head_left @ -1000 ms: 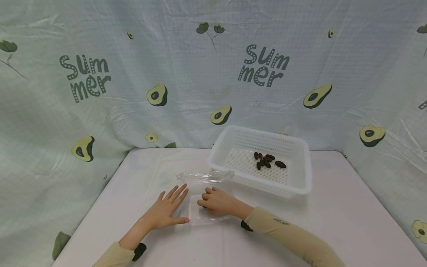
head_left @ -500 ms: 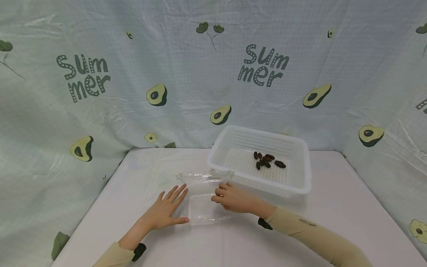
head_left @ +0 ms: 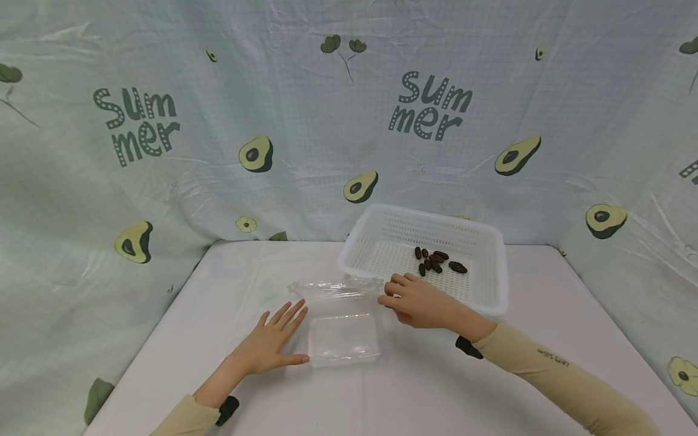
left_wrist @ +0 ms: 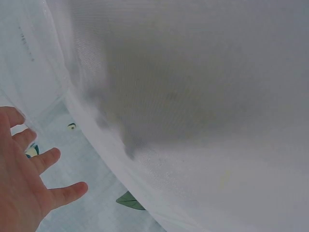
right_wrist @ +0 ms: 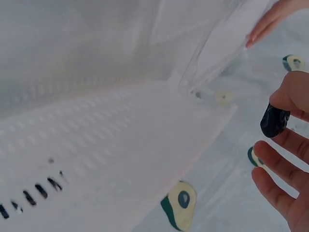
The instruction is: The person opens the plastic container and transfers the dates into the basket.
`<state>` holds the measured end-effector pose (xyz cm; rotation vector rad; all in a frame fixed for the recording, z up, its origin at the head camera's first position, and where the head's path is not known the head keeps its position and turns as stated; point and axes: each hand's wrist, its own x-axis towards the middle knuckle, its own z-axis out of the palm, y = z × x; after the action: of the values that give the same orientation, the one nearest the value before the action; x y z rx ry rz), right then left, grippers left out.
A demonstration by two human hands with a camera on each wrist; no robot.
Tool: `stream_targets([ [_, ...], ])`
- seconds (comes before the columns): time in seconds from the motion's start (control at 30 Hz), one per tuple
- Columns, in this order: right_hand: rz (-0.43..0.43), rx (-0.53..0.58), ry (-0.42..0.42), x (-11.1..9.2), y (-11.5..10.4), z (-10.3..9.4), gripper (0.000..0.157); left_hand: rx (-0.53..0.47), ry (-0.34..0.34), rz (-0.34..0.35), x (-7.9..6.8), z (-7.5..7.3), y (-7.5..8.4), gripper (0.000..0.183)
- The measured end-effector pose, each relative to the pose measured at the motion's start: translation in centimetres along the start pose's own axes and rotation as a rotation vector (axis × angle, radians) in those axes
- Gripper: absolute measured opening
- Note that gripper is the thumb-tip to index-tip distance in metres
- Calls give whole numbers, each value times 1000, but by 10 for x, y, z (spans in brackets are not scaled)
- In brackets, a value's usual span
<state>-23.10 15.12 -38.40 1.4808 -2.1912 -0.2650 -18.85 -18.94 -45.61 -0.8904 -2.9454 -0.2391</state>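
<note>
A clear plastic clamshell box (head_left: 345, 338) lies opened on the table, its crinkled lid folded toward the back. My left hand (head_left: 269, 346) rests at the box's left edge with fingers spread. In the head view my right hand (head_left: 420, 303) is over the near left side of a white perforated basket (head_left: 488, 257). Between thumb and fingers it pinches a dark, wrinkled date (right_wrist: 274, 121), which shows in the right wrist view. Several more dates (head_left: 458, 267) lie on the basket's floor.
The white table (head_left: 338, 406) meets a plastic curtain (head_left: 305, 121) printed with avocados at the back. More of that curtain hangs at both sides. The basket stands behind and to the right of the clear box, close to its lid.
My right hand has moved from inside the clear box back and to the right, up to the basket, carrying the date. The left hand has stayed in place.
</note>
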Motion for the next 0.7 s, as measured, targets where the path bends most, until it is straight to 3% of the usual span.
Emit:
stream_targets([
  [0.33,72,-34,104,-21,50,-18,28,0,-1,12,0,-2,0,89],
  [0.7,135,-87,141,-35,111,-12,30,11,-16,11,0,-4,1,89],
])
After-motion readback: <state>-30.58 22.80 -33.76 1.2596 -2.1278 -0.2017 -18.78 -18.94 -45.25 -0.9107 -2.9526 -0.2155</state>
